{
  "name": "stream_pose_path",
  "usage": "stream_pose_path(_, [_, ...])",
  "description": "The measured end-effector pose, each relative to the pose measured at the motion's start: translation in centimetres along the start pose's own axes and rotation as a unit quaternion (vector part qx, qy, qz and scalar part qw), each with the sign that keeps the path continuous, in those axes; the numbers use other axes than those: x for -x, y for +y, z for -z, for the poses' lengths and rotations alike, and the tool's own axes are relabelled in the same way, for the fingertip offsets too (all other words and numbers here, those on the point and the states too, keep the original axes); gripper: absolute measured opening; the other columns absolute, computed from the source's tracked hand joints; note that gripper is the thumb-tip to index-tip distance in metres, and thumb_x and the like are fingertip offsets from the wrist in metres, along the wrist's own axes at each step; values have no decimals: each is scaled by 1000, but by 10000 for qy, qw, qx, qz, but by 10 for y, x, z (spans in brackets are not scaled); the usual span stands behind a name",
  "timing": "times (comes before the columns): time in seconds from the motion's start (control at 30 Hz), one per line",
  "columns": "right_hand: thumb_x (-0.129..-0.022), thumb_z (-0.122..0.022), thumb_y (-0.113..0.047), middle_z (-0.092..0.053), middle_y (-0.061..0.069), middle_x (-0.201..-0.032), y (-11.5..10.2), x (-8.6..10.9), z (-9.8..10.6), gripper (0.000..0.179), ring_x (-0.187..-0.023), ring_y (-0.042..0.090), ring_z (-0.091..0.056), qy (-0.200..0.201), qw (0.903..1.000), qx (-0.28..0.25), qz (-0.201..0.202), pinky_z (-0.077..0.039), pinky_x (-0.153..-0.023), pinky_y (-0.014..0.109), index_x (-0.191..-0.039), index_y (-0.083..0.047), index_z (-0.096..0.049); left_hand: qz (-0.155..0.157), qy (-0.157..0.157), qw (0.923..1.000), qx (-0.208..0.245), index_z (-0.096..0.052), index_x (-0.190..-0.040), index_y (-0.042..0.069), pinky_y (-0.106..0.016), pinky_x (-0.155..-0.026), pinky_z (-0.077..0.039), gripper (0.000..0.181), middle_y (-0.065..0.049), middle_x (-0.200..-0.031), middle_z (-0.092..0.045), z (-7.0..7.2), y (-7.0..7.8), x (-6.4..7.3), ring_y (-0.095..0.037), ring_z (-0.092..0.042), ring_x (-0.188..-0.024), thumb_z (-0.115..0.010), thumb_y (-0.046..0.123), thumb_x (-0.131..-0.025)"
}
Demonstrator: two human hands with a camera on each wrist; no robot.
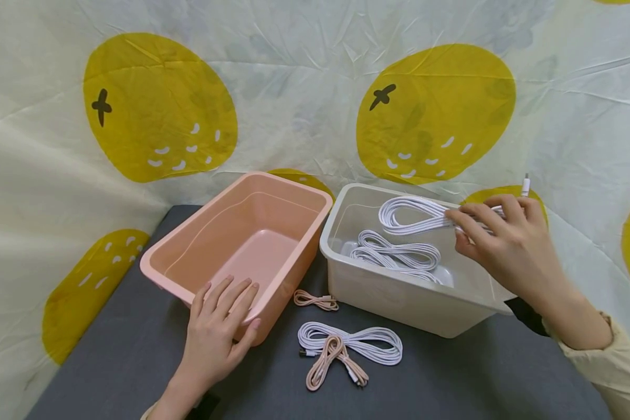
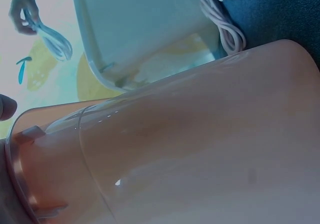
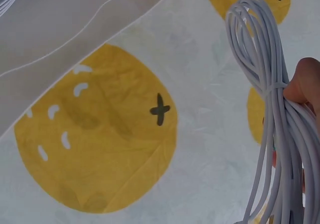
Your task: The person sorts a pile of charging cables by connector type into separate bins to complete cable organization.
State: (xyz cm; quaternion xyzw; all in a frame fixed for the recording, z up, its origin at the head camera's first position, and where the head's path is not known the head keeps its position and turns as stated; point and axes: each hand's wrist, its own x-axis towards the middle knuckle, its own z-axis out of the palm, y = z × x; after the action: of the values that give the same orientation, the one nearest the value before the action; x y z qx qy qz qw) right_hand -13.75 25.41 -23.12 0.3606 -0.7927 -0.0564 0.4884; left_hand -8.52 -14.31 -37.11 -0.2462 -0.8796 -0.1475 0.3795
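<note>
My right hand [image 1: 509, 239] pinches a coiled white cable [image 1: 412, 216] above the grey-white bin [image 1: 399, 297]. One plug of that cable sticks up behind the fingers. In the right wrist view the thumb [image 3: 305, 81] presses the white coil [image 3: 255, 44] near its tie. Inside the bin lie more coiled white cables [image 1: 396, 256]. My left hand [image 1: 215, 338] rests on the near rim of the pink bin [image 1: 186, 233], its fingers extended over the edge and the thumb apart. The pink bin's inside shows bare plastic. Its outer wall [image 2: 200, 149] fills most of the left wrist view.
On the dark grey tabletop [image 1: 483, 379] before the bins lie a white coiled cable [image 1: 375, 344], a pinkish-beige cable [image 1: 322, 367] across it, and another pinkish-beige cable [image 1: 315, 300] between the bins. A fruit-patterned cloth [image 1: 294, 105] hangs behind.
</note>
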Motion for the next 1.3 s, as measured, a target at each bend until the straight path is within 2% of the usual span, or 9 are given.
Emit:
stream_pose_path(0.27, [-91, -32, -24, -63, 16, -85, 19, -7, -13, 38, -78, 39, -50, -425, 9990, 20, 166, -33, -63, 51, -99, -2, -62, -105, 206, 9997, 6, -62, -112, 10, -54, -96, -26, 51, -10, -113, -62, -1, 0, -1, -33, -50, -110, -30, 45, -93])
stream_pose_path(0.43, [-80, -50, -16, -64, 16, -88, 26, -13, -23, 27, -81, 38, -48, -664, 9975, -120, 194, -33, -64, 50, -100, -3, -62, -90, 242, 9997, 12, -62, -111, 10, -53, -97, -25, 51, -10, -113, -61, -1, 0, -1, -33, -49, -110, -30, 45, -93])
stream_pose_path(0.53, [-72, -60, -11, -64, 15, -88, 29, -15, -32, 30, -83, 36, -48, -681, 9971, -307, 137, -32, -64, 49, -101, -5, -62, -67, 256, 9996, 9, -62, -111, 9, -52, -98, -24, 51, -9, -113, -61, -1, 0, -1, -33, -49, -111, -30, 45, -93])
stream_pose_path(0.7, [-65, -66, -6, -63, 14, -88, 32, -16, -50, 34, -84, 35, -48, -589, 9971, -427, 203, -33, -67, 50, -99, -6, -62, -76, 334, 9994, 49, -62, -112, 10, -52, -97, -25, 51, -9, -113, -61, -2, 1, -2, -33, -49, -111, -31, 45, -93])
stream_pose_path(0.87, [-65, -69, -5, -63, 15, -88, 36, -15, -63, 34, -84, 35, -48, -867, 9951, -386, 280, -33, -68, 49, -98, -5, -62, -71, 321, 9994, 63, -62, -112, 10, -53, -96, -25, 51, -9, -113, -61, -1, 1, -2, -33, -49, -111, -31, 45, -93])
stream_pose_path(1.0, [-67, -65, -6, -63, 14, -87, 38, -14, -73, 30, -84, 35, -48, -1042, 9934, -392, 281, -33, -66, 48, -97, -6, -61, -77, 325, 9994, 50, -62, -111, 9, -53, -96, -25, 51, -9, -113, -61, -1, 1, -2, -33, -49, -111, -31, 45, -93])
stream_pose_path(1.17, [-67, -63, -7, -62, 12, -84, 39, -10, -85, 27, -81, 34, -48, -998, 9937, -360, 355, -34, -65, 49, -94, -5, -61, -117, 361, 9993, 69, -62, -111, 9, -53, -95, -25, 51, -9, -113, -61, -2, 2, -2, -33, -49, -111, -31, 45, -93])
stream_pose_path(1.3, [-67, -63, -7, -61, 12, -83, 39, -6, -93, 26, -79, 33, -47, -974, 9939, -358, 362, -35, -66, 51, -93, -6, -61, -204, 505, 9985, 111, -63, -110, 9, -52, -94, -26, 49, -10, -112, -62, -2, 1, -3, -33, -50, -109, -33, 43, -92])
